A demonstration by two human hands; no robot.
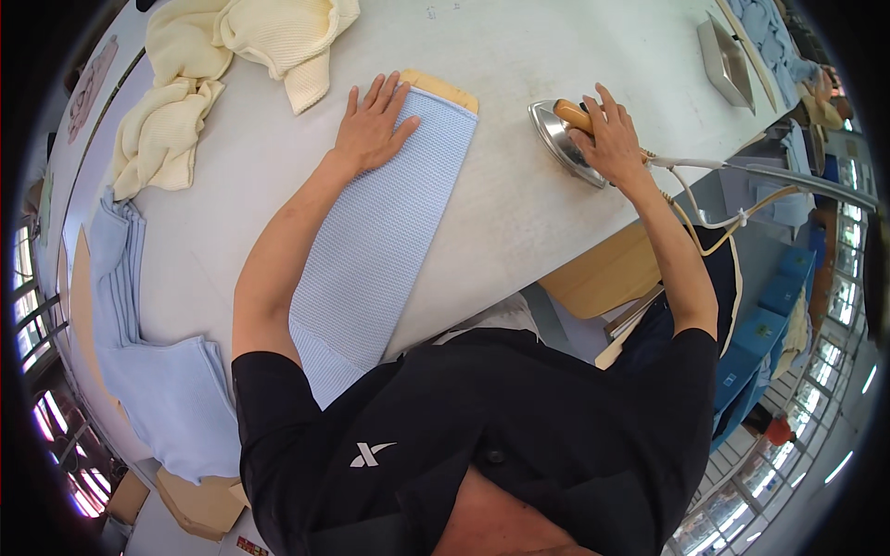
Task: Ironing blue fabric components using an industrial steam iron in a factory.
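A light blue knitted piece (385, 204) lies flat on the white table, pulled over a pale wooden board (440, 90) whose rounded end sticks out at the far edge. My left hand (373, 128) rests spread on the knit's upper left edge, fingertips near the board's end. To the right, a steam iron (561, 148) with a metal body and a wooden handle (573, 115) sits on the table. Around the rear of that handle is my right hand (609, 141), its fingers extended and apart, not wrapped about it.
Cream knitted pieces (181, 125) lie at the far left, folded light blue knits (167, 371) along the left edge. A metal tray (723, 65) stands at the far right. The iron's hose and cords (742, 169) run off right. Blue bins (756, 343) stand beyond the table.
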